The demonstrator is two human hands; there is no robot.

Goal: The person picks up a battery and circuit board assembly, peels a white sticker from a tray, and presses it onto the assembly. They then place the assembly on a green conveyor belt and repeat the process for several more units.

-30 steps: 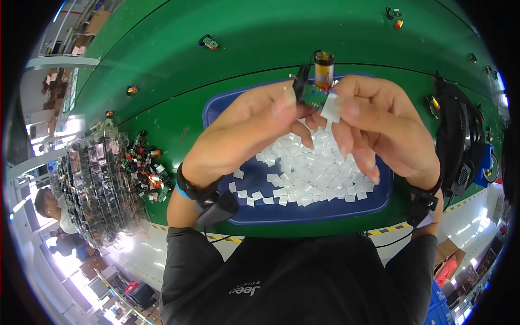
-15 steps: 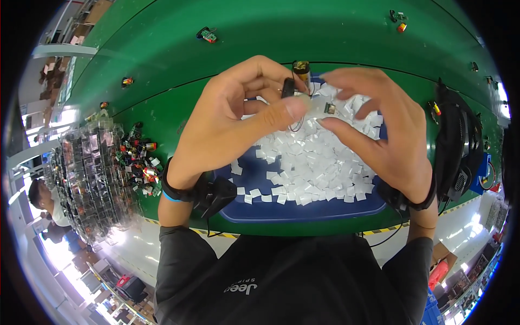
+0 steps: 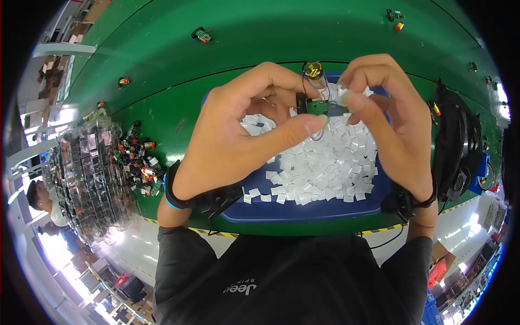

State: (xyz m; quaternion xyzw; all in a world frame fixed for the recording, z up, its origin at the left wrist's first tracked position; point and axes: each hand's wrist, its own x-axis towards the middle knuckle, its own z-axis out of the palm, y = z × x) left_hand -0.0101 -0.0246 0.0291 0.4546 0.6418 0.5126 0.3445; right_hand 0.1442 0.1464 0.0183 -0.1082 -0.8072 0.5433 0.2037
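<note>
Above the tray, my left hand (image 3: 238, 130) is closed on a small circuit board assembly. Its green board (image 3: 318, 105) shows between thumb and fingers, next to a black block-shaped part (image 3: 302, 103). Thin wires lead from the assembly to a gold-topped cylinder (image 3: 313, 70) just beyond the fingertips. My right hand (image 3: 392, 114) is at the board's right end with thumb and forefinger pinched together. A small see-through piece (image 3: 337, 109) shows by those fingertips; whether they grip it or the board's end I cannot tell. Below both hands, small white square pieces (image 3: 319, 168) cover much of the blue tray (image 3: 303, 212).
At left on the green table (image 3: 281, 32) stand stacked clear plastic trays (image 3: 89, 173), beside a pile of small circuit assemblies (image 3: 142, 160). A black bag (image 3: 460, 141) lies at right. Single assemblies, one a green board (image 3: 202, 35), lie farther off. Another person (image 3: 49, 203) is at far left.
My right hand has moved in and its spread fingers have closed to a pinch at the board. My left hand has shifted slightly right with the assembly, turning it so the green board shows.
</note>
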